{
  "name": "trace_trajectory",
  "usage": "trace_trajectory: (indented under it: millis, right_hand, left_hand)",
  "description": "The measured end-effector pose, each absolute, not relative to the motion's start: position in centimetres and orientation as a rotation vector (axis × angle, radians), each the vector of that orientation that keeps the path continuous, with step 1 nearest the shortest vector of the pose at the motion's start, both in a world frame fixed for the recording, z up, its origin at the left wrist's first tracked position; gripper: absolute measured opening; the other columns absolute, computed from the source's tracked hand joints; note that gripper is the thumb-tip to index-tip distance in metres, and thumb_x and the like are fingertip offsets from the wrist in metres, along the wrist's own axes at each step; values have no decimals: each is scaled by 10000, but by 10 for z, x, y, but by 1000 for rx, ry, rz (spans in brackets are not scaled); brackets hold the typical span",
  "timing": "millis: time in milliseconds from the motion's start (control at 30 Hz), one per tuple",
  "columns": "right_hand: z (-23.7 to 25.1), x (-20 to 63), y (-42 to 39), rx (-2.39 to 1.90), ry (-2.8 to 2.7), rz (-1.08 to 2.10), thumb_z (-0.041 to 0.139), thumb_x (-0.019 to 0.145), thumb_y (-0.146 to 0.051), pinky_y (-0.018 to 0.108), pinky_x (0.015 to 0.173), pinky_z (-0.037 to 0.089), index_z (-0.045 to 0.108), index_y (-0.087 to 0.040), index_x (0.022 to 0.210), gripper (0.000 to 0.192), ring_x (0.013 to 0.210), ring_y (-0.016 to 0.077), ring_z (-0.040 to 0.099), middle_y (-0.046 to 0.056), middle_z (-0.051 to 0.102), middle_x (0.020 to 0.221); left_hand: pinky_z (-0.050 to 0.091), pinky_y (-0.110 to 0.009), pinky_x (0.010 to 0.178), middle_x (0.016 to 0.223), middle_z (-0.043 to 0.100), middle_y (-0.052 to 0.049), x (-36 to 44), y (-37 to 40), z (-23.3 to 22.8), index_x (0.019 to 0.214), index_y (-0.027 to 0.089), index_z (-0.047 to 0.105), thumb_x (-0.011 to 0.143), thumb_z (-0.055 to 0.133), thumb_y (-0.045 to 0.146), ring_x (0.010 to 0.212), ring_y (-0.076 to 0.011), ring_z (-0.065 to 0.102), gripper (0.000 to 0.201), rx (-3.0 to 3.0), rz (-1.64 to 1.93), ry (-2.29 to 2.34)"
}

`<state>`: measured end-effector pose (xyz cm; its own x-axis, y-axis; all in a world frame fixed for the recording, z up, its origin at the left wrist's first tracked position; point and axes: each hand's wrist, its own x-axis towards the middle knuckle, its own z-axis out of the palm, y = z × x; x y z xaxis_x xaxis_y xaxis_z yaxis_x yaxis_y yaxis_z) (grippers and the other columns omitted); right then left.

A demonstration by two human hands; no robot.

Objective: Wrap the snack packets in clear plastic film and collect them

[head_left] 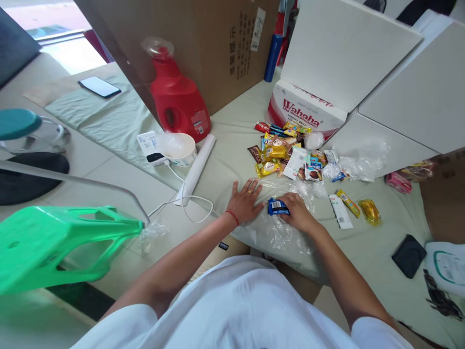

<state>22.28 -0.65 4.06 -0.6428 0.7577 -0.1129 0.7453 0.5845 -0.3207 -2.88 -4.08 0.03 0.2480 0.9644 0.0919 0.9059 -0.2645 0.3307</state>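
A blue snack packet (pixel 278 207) with a barcode label lies on a clear plastic bag (pixel 286 235) spread over the cloth near me. My right hand (pixel 298 212) grips the packet at its right end. To the left of it, my left hand (pixel 245 201) rests flat with its fingers spread on the edge of the plastic, a ring on one finger and a red string at the wrist. Beyond both hands sits a heap of wrapped snacks (pixel 276 152). A white packet (pixel 340 212), a yellow stick packet (pixel 348 203) and a yellow wrapped snack (pixel 369 212) lie to the right.
At the back stand a red detergent jug (pixel 181 102), a large cardboard box (pixel 210 43) and a Wahaba carton (pixel 301 111). A white roll (pixel 196 169) and a tub (pixel 183 152) are left. A green stool (pixel 65 242) stands left; a black pouch (pixel 409 256) lies right.
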Motion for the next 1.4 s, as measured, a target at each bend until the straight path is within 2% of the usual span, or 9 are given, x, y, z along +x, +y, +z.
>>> trace_trajectory:
  millis: [167,300,467,633,767,1033,1167,1267,1400]
  right_hand:
    - [54,237,-14,-1194,-2650,551,792,831,-370,550,1153,347,497,-203,1486,737,1352,354,423,156,553,1410]
    - [76,274,-57,-1052,-2562,571,638,976,-333,490,1057,457,616,-218,1260,308,1205,296,526,131,624,1221]
    - [49,309,-113,-1004,-2665,604,664,976,-377,514,1043,480,634,-205,1258,332,1238,312,540,152,639,1273]
    - [37,312,-106,-1049,-2509,773,488,1058,-285,422,932,513,664,-222,969,207,1004,236,627,87,711,977]
    - [64,311,-72,-1188,-2335,963,483,1053,-415,332,812,497,646,-226,931,278,856,197,631,49,685,878]
    - [59,304,1,-1662,-2173,1033,508,979,-435,264,601,414,647,-200,875,292,633,159,561,3,630,710]
    - [74,286,28,-1922,-2359,536,565,954,-293,305,676,402,700,-195,854,195,793,224,614,83,688,815]
    - [90,254,50,-1752,-2486,313,515,1010,-304,354,851,427,729,-182,1060,251,1104,295,567,153,694,1097]
    - [87,196,78,-1468,-2896,259,603,988,-378,432,995,410,687,-129,1278,391,1196,344,517,201,679,1218]
  left_hand:
    - [2,-716,1253,1681,352,-170,-37,-52,9,1576,192,434,996,497,471,1592,-379,236,646,2352,660,1827]
    - [135,-592,1305,1542,566,-130,-51,-72,15,1485,238,541,971,483,272,1528,-307,401,518,2640,833,1251]
    - [217,-612,1285,1573,521,-158,-68,-92,9,1473,262,542,907,620,471,1508,-360,418,609,2683,525,606]
    - [329,-529,1251,1326,713,-122,-77,-88,-4,1125,247,712,1015,504,305,1417,-275,544,242,2425,561,747]
    - [543,-380,1010,1131,755,-123,-74,-71,11,1060,209,699,1043,453,377,1153,-228,693,298,2061,711,918]
    - [441,-406,912,730,606,-59,-44,-24,23,624,206,534,979,476,398,804,-208,549,408,2006,601,1619]
    - [426,-439,856,918,654,-120,-29,-25,7,671,203,611,885,599,349,1005,-307,539,260,1892,503,2051]
    - [430,-473,886,1039,651,-128,-22,-33,4,764,207,663,888,605,328,1082,-339,526,183,1813,590,2152]
    - [426,-511,986,1236,621,-159,-16,-36,11,1139,179,668,864,626,300,1185,-358,510,303,1673,740,2207]
